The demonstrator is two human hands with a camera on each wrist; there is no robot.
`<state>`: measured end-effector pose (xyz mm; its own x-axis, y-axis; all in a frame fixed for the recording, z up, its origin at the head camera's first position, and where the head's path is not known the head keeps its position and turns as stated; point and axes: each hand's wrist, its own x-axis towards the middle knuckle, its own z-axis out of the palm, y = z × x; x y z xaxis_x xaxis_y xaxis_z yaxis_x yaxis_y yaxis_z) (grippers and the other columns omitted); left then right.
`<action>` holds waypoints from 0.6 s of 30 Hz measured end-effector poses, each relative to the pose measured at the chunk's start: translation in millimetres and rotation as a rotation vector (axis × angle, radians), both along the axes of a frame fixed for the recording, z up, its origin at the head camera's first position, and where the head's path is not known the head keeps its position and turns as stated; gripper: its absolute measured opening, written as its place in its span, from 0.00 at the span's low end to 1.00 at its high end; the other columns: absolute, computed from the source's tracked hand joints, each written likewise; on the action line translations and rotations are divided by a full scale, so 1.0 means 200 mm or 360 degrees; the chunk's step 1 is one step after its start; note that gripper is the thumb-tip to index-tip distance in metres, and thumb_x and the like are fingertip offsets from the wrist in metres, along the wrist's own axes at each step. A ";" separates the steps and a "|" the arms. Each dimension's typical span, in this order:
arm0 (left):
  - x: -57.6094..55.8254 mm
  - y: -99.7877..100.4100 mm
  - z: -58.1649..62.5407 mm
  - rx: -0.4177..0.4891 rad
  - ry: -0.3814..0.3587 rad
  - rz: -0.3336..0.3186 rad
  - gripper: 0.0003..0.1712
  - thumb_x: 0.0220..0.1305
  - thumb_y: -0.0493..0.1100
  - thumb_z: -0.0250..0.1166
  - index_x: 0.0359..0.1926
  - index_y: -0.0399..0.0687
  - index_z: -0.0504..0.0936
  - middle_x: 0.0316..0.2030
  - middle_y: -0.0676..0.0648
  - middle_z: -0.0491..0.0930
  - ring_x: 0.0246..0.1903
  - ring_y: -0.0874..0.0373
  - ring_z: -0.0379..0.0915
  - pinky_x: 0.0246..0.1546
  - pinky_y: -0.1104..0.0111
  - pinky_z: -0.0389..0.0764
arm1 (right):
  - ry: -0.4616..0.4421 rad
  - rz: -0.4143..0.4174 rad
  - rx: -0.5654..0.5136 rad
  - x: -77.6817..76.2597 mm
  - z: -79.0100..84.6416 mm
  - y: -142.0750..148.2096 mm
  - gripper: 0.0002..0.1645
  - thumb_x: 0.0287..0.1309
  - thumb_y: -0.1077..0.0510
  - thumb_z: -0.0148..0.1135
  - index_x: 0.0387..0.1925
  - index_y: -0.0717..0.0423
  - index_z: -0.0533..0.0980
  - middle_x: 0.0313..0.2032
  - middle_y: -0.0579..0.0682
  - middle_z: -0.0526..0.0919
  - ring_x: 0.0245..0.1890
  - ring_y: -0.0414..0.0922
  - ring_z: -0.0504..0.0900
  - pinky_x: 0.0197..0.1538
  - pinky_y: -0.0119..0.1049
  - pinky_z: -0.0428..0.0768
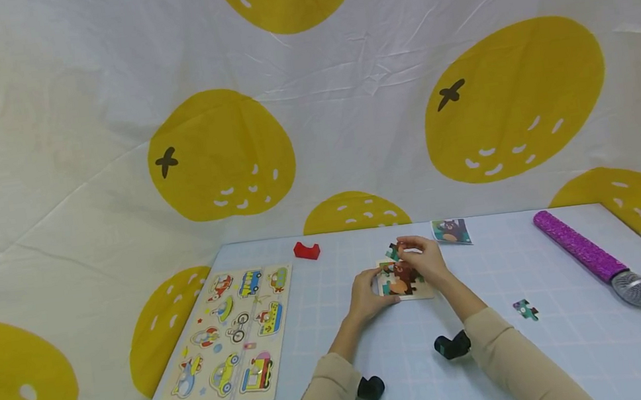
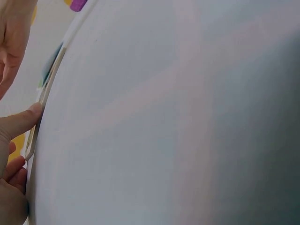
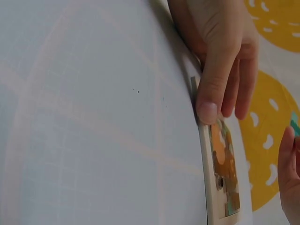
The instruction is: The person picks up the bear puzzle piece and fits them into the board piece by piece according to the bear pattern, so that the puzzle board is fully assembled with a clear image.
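A small wooden puzzle board (image 1: pixel 424 292) with a brown bear picture, partly filled, lies on the table. My left hand (image 1: pixel 367 296) grips its left side, thumb on the near edge; the right wrist view also shows this left hand (image 3: pixel 220 61) at the board's frame (image 3: pixel 211 187). Above the board's far edge, my right hand (image 1: pixel 427 260) pinches a green and dark puzzle piece (image 1: pixel 392 252) between thumb and fingers. Only a teal bit of that piece (image 3: pixel 294 123) shows in the right wrist view. Another loose puzzle piece (image 1: pixel 527 309) lies right of the right forearm.
A picture card (image 1: pixel 452 232) of the bear lies behind the right hand. To the left are a vehicle peg puzzle (image 1: pixel 254 341) and a red block (image 1: pixel 307 250). A purple glitter microphone (image 1: pixel 584 247) lies at the right. The table's far edge meets a fruit-patterned cloth (image 1: pixel 347 123).
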<state>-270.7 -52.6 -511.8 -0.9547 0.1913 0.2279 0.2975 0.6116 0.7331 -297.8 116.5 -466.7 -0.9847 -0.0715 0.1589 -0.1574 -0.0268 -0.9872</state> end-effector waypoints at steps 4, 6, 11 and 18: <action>0.00 0.00 0.00 0.0003 -0.0004 0.0003 0.41 0.43 0.47 0.78 0.58 0.37 0.74 0.55 0.39 0.75 0.57 0.45 0.68 0.60 0.56 0.67 | -0.0005 -0.0028 0.0032 0.01 0.01 0.00 0.24 0.57 0.72 0.57 0.56 0.76 0.68 0.43 0.66 0.74 0.31 0.45 0.83 0.41 0.42 0.82; 0.00 0.00 0.00 0.0009 -0.0011 0.0005 0.41 0.43 0.47 0.78 0.58 0.37 0.74 0.56 0.39 0.74 0.57 0.45 0.67 0.60 0.56 0.67 | -0.0004 -0.0029 0.0024 0.01 0.01 0.00 0.25 0.57 0.72 0.56 0.57 0.74 0.68 0.41 0.64 0.74 0.31 0.45 0.83 0.41 0.40 0.82; 0.01 0.00 0.00 0.0009 0.0007 0.0008 0.40 0.42 0.46 0.78 0.57 0.37 0.74 0.55 0.39 0.74 0.56 0.45 0.68 0.59 0.56 0.67 | 0.0040 -0.0036 0.0023 0.02 0.01 -0.01 0.23 0.56 0.74 0.56 0.55 0.76 0.70 0.37 0.62 0.74 0.28 0.42 0.83 0.38 0.34 0.83; 0.01 0.00 0.00 -0.0001 -0.0022 0.0034 0.40 0.43 0.47 0.77 0.58 0.38 0.74 0.56 0.40 0.74 0.57 0.46 0.68 0.59 0.56 0.67 | -0.0034 -0.0128 0.0050 0.02 0.00 -0.03 0.18 0.56 0.67 0.63 0.47 0.74 0.73 0.37 0.58 0.79 0.29 0.41 0.84 0.39 0.35 0.82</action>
